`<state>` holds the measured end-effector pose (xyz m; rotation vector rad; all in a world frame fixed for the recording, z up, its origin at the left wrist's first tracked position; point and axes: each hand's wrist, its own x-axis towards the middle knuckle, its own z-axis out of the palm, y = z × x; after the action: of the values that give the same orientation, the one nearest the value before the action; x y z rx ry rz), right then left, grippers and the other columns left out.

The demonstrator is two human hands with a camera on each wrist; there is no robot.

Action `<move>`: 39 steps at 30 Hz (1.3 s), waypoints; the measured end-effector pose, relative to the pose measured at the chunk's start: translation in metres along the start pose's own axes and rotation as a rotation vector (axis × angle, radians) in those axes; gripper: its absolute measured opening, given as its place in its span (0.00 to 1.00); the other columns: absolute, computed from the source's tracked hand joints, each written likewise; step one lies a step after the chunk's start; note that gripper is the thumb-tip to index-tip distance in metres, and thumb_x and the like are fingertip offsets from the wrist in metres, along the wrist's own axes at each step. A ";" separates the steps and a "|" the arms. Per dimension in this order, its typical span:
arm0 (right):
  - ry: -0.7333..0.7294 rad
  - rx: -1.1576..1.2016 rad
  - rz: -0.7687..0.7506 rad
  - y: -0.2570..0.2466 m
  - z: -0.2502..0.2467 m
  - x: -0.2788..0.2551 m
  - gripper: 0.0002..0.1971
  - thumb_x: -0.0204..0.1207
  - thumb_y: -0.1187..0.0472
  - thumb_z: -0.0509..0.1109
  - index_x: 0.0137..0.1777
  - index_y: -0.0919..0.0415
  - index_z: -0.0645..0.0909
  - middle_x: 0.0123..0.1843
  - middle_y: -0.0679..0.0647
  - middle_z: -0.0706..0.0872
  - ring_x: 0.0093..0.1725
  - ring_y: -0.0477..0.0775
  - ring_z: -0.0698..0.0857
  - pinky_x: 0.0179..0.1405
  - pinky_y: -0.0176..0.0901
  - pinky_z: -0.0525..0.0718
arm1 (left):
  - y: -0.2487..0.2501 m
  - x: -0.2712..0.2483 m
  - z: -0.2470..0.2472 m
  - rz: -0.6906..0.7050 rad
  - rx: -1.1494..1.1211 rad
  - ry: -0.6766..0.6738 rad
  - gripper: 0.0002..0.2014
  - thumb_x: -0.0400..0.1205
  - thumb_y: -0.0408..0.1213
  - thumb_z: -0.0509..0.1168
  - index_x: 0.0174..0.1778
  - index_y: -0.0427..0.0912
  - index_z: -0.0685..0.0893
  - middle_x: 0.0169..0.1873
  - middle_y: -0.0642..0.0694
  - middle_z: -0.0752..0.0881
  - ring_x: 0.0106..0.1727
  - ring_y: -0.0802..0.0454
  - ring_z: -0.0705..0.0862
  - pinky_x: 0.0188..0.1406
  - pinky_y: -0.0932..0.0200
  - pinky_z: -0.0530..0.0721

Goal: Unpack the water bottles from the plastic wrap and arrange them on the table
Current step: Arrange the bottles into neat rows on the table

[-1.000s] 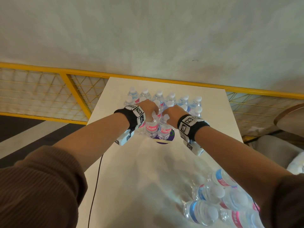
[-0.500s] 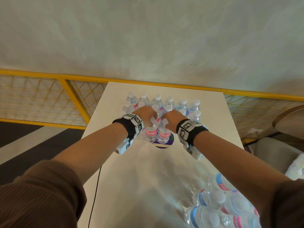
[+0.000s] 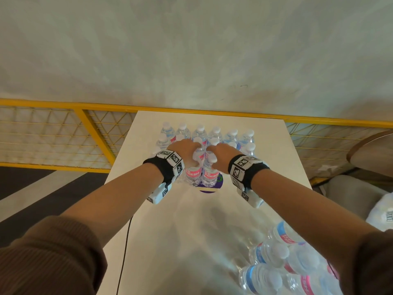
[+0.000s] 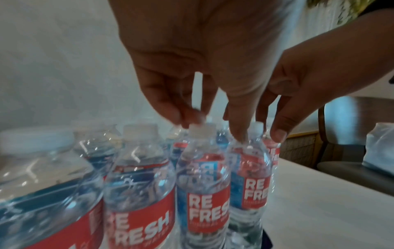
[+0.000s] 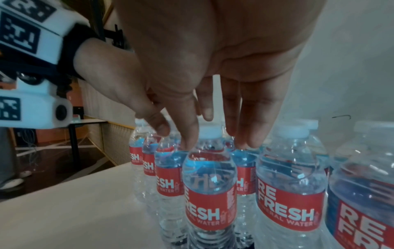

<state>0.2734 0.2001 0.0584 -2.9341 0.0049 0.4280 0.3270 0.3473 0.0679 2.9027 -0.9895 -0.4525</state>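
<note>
A: 2 bottles are being set down at the near edge of the upright group on the table [image 3: 161, 241]. The left hand [image 3: 184, 151] is pinched by its fingertips on the cap of the left front bottle [image 3: 193, 174]; in the left wrist view the fingers [image 4: 170, 107] are closed round that cap [image 4: 199, 129].

B: And the right hand [image 3: 221, 155]?

A: Its fingers [image 5: 187, 124] are dropped round the neck of the right front bottle [image 5: 210, 193], so it is judged to be held on that bottle. The 2 bottles should be lowered straight, bases flat, kept touching each other and in line with the rows behind, and released only once steady, since neighbours could be tipped by a sideways nudge.

B: What is not made out?

A: Whether the bases are already on the table is hidden. More bottles [image 3: 274, 252] are seen at lower right, cut off by the frame and the right arm; any wrap around them cannot be told. The purple patch [image 3: 209, 185] under the front pair is mostly covered.
</note>
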 end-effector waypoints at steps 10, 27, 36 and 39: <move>-0.188 -0.077 0.090 0.058 -0.043 -0.101 0.19 0.77 0.56 0.70 0.68 0.55 0.79 0.66 0.53 0.82 0.66 0.55 0.79 0.65 0.41 0.73 | 0.092 -0.029 -0.021 0.337 -0.112 0.050 0.20 0.80 0.53 0.62 0.67 0.53 0.77 0.58 0.52 0.81 0.50 0.53 0.78 0.53 0.57 0.77; -0.344 -0.033 0.315 0.154 0.000 -0.251 0.23 0.75 0.44 0.69 0.67 0.53 0.79 0.61 0.52 0.84 0.61 0.54 0.81 0.62 0.43 0.76 | 0.259 -0.027 0.054 0.712 0.128 -0.307 0.28 0.77 0.51 0.68 0.74 0.55 0.72 0.70 0.50 0.76 0.70 0.48 0.75 0.67 0.54 0.72; -0.222 0.018 0.242 0.145 0.022 -0.255 0.19 0.75 0.56 0.72 0.65 0.60 0.81 0.63 0.54 0.84 0.61 0.55 0.82 0.53 0.35 0.74 | 0.270 -0.035 0.053 0.644 0.154 -0.211 0.19 0.80 0.44 0.67 0.67 0.45 0.81 0.57 0.44 0.86 0.60 0.45 0.82 0.55 0.56 0.78; -0.189 0.034 0.248 0.150 0.021 -0.250 0.18 0.75 0.58 0.72 0.64 0.58 0.82 0.63 0.54 0.84 0.62 0.55 0.82 0.58 0.40 0.79 | 0.263 -0.035 0.050 0.598 0.164 -0.193 0.18 0.79 0.45 0.68 0.63 0.42 0.82 0.54 0.41 0.86 0.58 0.43 0.82 0.51 0.56 0.77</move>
<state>0.0240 0.0504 0.0836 -2.8564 0.3506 0.7328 0.1306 0.1615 0.0637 2.5243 -1.9094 -0.6309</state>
